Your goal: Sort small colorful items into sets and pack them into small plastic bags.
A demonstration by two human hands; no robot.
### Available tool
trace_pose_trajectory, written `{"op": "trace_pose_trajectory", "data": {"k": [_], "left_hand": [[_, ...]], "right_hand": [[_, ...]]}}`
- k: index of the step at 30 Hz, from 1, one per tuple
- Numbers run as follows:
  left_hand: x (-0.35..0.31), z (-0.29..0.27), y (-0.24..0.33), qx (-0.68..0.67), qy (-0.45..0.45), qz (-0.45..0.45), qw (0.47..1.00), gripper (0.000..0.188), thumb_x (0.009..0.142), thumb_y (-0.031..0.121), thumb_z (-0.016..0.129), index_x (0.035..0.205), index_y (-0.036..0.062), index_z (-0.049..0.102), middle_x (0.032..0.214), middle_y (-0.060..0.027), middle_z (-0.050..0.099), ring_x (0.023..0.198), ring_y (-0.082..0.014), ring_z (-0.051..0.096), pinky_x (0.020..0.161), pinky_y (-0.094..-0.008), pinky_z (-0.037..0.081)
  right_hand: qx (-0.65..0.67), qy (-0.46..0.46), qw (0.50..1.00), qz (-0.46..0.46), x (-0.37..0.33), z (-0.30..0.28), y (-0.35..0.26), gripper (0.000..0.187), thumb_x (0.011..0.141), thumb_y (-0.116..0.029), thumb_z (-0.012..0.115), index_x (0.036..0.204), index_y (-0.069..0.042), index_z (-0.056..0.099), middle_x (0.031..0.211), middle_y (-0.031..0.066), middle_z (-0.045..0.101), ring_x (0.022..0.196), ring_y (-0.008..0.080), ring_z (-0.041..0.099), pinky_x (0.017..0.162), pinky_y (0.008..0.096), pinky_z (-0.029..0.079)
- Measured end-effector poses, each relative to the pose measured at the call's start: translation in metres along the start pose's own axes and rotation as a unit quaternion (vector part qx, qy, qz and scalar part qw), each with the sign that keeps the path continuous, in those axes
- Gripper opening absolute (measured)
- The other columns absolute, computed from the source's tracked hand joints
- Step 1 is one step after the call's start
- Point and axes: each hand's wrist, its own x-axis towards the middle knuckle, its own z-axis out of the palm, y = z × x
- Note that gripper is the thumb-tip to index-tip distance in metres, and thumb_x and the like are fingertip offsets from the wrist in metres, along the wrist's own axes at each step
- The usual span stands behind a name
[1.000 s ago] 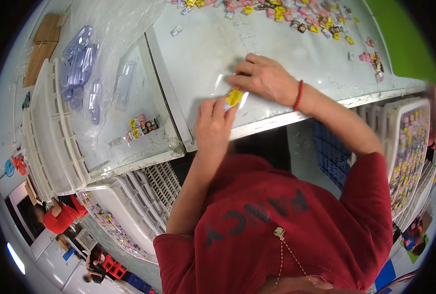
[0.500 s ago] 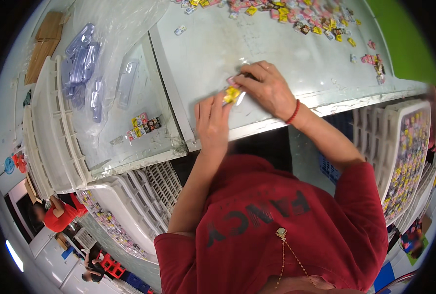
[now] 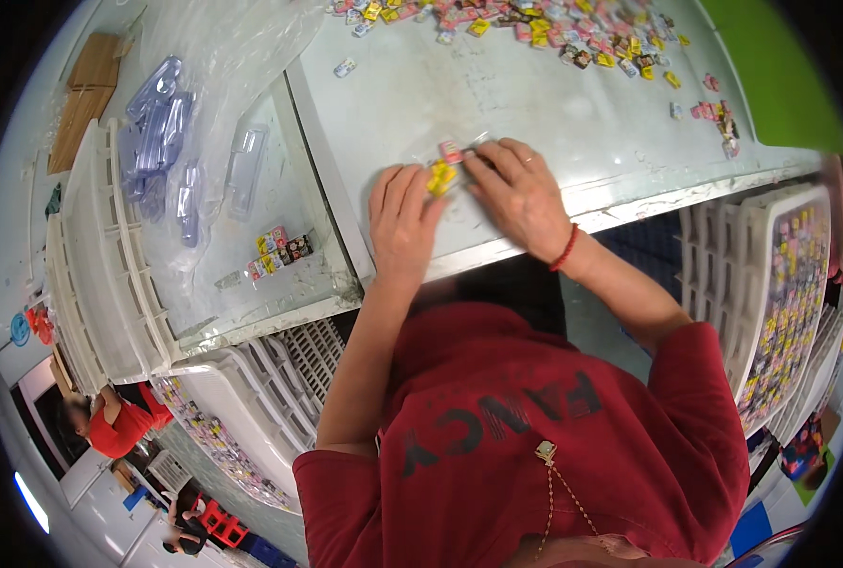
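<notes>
Small yellow wrapped pieces (image 3: 440,178) lie in a short row on the white worktable (image 3: 393,104), with a pink wrapped piece (image 3: 451,151) at the row's far end. My left hand (image 3: 403,222) is closed against the near, left side of the row, thumb and fingertips at the yellow pieces. To the right of the row, my right hand (image 3: 524,197) has its fingers bent and apart, fingertips close to the pink piece. I see nothing clearly held in it. A red bead bracelet circles my right wrist.
Many loose wrapped pieces (image 3: 545,28) are heaped at the far side. Clear plastic cases (image 3: 161,128) and a small group of pieces (image 3: 275,254) are on the left surface. Stacked white crates (image 3: 725,284) flank me. Co-workers (image 3: 123,421) are at lower left.
The right hand has drawn back slightly from the row and its fingers have opened. The yellow and pink pieces now show more fully, slightly left of before. My left hand stays beside them.
</notes>
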Motion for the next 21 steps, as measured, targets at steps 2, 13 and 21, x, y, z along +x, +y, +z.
{"op": "trace_pose_trajectory", "data": {"k": [2,13,21], "left_hand": [[-0.001,-0.005,0.011,-0.022,-0.019,-0.018,0.999,0.045,0.071,0.013,0.076,0.111,-0.0004,0.060,0.120,-0.0113,0.057,0.115,-0.0318,0.052,0.095,-0.0419,0.043],[0.016,-0.010,-0.014,-0.011,-0.117,0.052,0.992,0.064,0.068,0.017,0.078,0.123,-0.0023,0.053,0.133,-0.0126,0.050,0.126,-0.0348,0.043,0.100,-0.0451,0.038],[0.020,-0.008,-0.021,0.019,-0.203,0.099,0.974,0.067,0.071,0.018,0.076,0.129,-0.0033,0.047,0.136,-0.0147,0.047,0.128,-0.0353,0.040,0.103,-0.0453,0.034]], "right_hand": [[0.011,0.008,1.000,0.010,-0.002,-0.001,-0.002,0.041,0.071,-0.009,0.073,0.111,-0.002,0.063,0.113,0.0133,0.058,0.104,0.0321,0.055,0.088,0.0405,0.046],[-0.005,-0.089,0.996,-0.017,-0.006,-0.013,0.002,0.066,0.078,-0.033,0.068,0.132,-0.002,0.048,0.136,0.0159,0.045,0.125,0.0346,0.042,0.098,0.0480,0.037],[0.007,-0.168,0.984,-0.063,0.005,0.001,0.011,0.080,0.081,-0.048,0.062,0.142,-0.003,0.036,0.146,0.0129,0.038,0.139,0.0307,0.030,0.110,0.0539,0.023]]}}
